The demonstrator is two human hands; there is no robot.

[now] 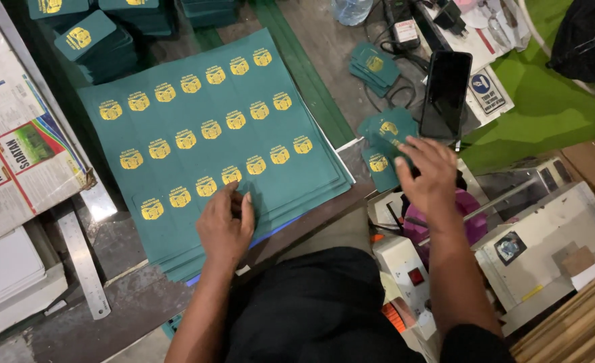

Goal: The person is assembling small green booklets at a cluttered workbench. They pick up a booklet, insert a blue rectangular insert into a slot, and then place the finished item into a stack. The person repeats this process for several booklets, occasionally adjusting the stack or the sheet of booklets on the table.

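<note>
— Left hand (225, 225)?
— Flat, fingers loosely spread, pressed on near edge of green printed sheets (203, 134); gripped nothing. Stack ran away toward desk's far left corner.
— Right hand (430, 176)?
— Open, hovered over small green cut cards (382, 144), beside black phone (446, 94).

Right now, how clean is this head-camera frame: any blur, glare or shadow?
Head view: the right hand is softened by motion blur, the left hand sharper on the green printed sheets; the dark phone shows a faint sheen; the top left corner lies in shadow; straight edges bow slightly towards the borders.
</note>
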